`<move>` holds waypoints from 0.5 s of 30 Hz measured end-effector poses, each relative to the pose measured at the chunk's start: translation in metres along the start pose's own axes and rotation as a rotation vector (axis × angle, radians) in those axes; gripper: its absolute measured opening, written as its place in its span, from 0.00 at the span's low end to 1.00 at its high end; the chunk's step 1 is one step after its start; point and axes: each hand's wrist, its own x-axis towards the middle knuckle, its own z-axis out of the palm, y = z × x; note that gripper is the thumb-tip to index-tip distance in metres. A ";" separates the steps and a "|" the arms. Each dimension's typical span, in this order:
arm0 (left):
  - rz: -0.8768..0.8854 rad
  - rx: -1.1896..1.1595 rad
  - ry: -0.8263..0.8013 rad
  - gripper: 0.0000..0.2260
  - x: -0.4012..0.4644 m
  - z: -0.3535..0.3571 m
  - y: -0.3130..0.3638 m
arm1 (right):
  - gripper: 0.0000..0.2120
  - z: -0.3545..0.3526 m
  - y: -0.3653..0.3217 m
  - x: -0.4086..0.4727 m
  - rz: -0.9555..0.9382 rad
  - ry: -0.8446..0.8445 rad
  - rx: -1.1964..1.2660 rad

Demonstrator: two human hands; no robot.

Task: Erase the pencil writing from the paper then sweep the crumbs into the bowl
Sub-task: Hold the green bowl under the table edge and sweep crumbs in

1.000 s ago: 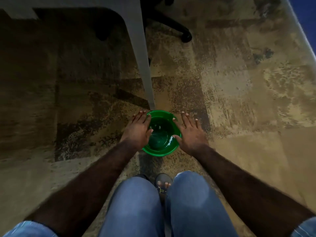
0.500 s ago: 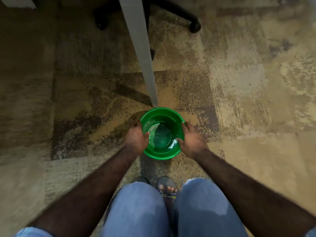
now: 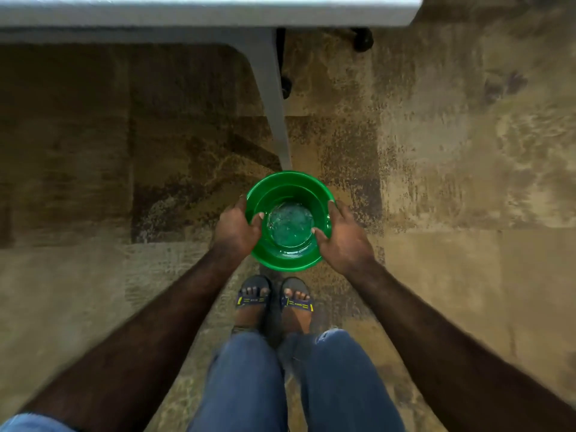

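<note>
**Bowl gripped on both sides and coming up from the carpet**

The green bowl (image 3: 288, 221) sits at the centre of the frame, held between two hands just in front of the person's sandalled feet (image 3: 274, 299). The left hand (image 3: 238, 227) grips its left rim with the thumb hooked inside and the fingers curled round the outer wall; the right hand (image 3: 344, 236) mirrors it on the right rim, thumb inside. A second ago both hands lay flatter against the bowl's sides; they have since closed round the rim, and the bowl now looks larger and nearer the camera, so it is probably being lifted, though whether it has left the floor cannot be told.

Its bottom shows pale glints; what they are is unclear.

Above the bowl a grey table leg (image 3: 274, 101) runs up to the table edge (image 3: 205, 15) along the top of the frame, newly in view. No paper or eraser shows, so erasing has likely not begun; fetching the bowl seems a preparatory step.
</note>
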 end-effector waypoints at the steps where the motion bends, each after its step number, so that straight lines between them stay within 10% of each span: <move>1: -0.001 -0.012 0.018 0.21 -0.012 -0.017 0.004 | 0.38 -0.014 -0.010 -0.013 -0.004 -0.003 0.004; 15: -0.001 -0.206 0.235 0.18 -0.106 -0.181 0.028 | 0.36 -0.152 -0.126 -0.131 -0.163 0.105 0.012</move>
